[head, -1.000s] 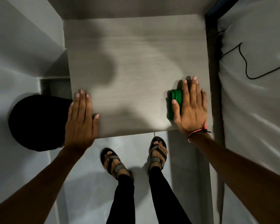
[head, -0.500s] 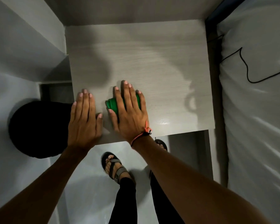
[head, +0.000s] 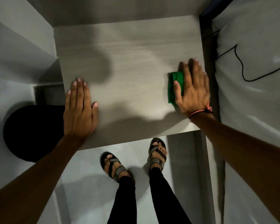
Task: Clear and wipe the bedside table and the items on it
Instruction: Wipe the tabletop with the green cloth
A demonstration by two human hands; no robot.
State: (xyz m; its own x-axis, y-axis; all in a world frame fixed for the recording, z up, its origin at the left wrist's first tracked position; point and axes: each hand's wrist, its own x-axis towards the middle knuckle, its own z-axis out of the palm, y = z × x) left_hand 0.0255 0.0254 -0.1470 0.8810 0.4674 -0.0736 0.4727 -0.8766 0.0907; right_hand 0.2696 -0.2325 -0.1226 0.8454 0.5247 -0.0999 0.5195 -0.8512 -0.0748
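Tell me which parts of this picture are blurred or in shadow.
Head view: the right hand on the green cloth is motion-blurred; the left hand is sharp; soft shadows fall across the bedside table; straight edges bow from the wide lens.

Dim indoor light is falling from above, casting soft, broad shadows across the pale desk [head: 136, 54] and the floor. A faint sheen is glinting near the desk's front edge. The right hand [head: 193, 88] is smearing with motion blur. Wide-angle distortion is bending the edges.
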